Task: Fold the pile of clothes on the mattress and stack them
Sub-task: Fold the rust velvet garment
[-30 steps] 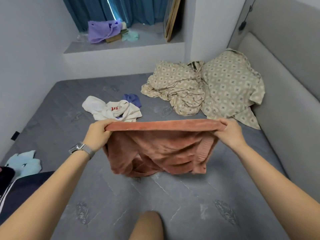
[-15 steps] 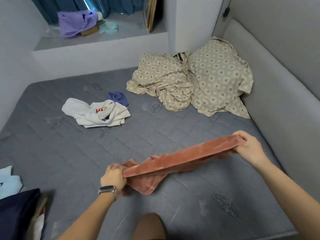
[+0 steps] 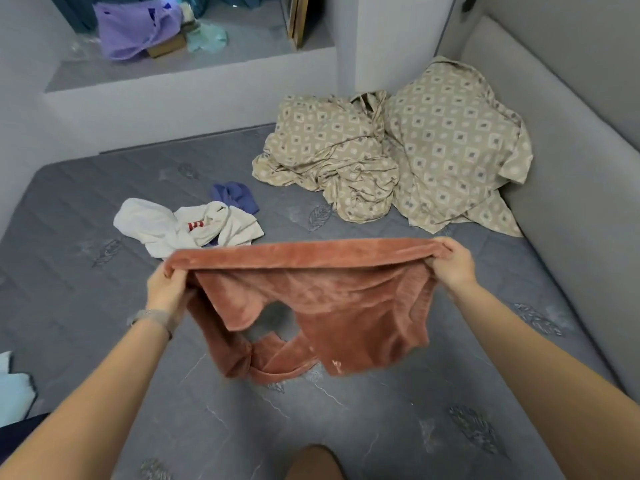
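A rust-pink fuzzy garment point(image 3: 332, 299) hangs stretched between my hands above the grey mattress point(image 3: 415, 427). My left hand point(image 3: 166, 289) grips its left top corner and my right hand point(image 3: 450, 265) grips its right top corner. The lower part droops with a gap in the cloth, its bottom edge close to the mattress. Behind it lies a crumpled white garment point(image 3: 183, 226) with a red mark, and a small blue cloth point(image 3: 235, 197) beside it.
Beige patterned bedding point(image 3: 398, 157) is heaped at the back right against a grey padded side panel point(image 3: 571, 209). A ledge point(image 3: 173, 71) behind holds a purple cloth point(image 3: 135, 26). Pale blue fabric point(image 3: 14, 389) and a dark cloth lie at the left edge. My knee point(image 3: 313, 462) shows at the bottom.
Half a second ago the garment was lowered, slanted, with my left hand near the mattress. Both hands have raised it and now hold its top edge level and taut.
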Demonstrator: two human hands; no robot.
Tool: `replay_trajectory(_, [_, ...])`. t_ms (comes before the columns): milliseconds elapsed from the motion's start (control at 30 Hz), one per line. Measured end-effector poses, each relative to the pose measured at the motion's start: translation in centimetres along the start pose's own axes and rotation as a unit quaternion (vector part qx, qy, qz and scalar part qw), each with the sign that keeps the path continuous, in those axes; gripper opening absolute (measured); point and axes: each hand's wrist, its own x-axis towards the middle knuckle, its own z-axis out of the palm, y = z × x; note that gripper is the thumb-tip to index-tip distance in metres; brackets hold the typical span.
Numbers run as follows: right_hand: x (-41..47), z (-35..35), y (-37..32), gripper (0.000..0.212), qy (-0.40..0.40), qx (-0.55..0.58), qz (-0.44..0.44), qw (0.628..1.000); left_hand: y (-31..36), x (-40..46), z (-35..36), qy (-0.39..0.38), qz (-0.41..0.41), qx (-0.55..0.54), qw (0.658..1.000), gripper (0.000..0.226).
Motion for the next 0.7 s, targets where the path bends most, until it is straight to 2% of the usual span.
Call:
replay_trajectory(67, [1.0, 1.1, -2.0, 0.027, -0.011, 0.013, -0.027, 0.999, 3.4, 2.4, -0.6, 0.024, 0.101, 0.045, 0.994, 0.015])
replay_trajectory(167, [2.0, 2.6, -4.6, 0.036, -0.009, 0.05, -0.087, 0.995, 8.4, 4.8, -2.0, 0.062, 0.261, 0.116, 0.956, 0.023])
replay_trajectory(300, [2.5, 3.1, -7.6, 0.04, 0.013, 0.128, -0.161, 0.979, 11.8, 9.3, -4.9, 0.121, 0.377, 0.214, 0.893, 0.029])
replay_trajectory(400, [3.5, 2.2, -6.3, 0.038, 0.044, 0.139, -0.159, 0.976, 10.5, 9.5, -4.4, 0.077, 0.453, 0.298, 0.837, 0.028])
replay_trajectory(467, [3.9, 1.2, -3.8, 0.036, 0.057, 0.087, -0.141, 0.984, 7.3, 7.9, -3.0, 0.005, 0.452, 0.338, 0.825, 0.033])
replay_trajectory(533, [4.1, 0.3, -0.6, 0.028, 0.037, -0.013, -0.14, 0.989, 2.6, 6.9, -2.0, -0.073, 0.423, 0.387, 0.816, 0.036])
replay_trajectory(600, [4.3, -0.1, 2.9, 0.021, 0.021, -0.113, -0.128, 0.985, -2.6, 6.5, -1.4, -0.143, 0.384, 0.456, 0.79, 0.033])
replay_trajectory(700, [4.9, 0.2, 9.6, 0.023, -0.009, -0.211, -0.081, 0.974, -10.8, 5.6, -1.1, -0.233, 0.294, 0.535, 0.757, 0.039])
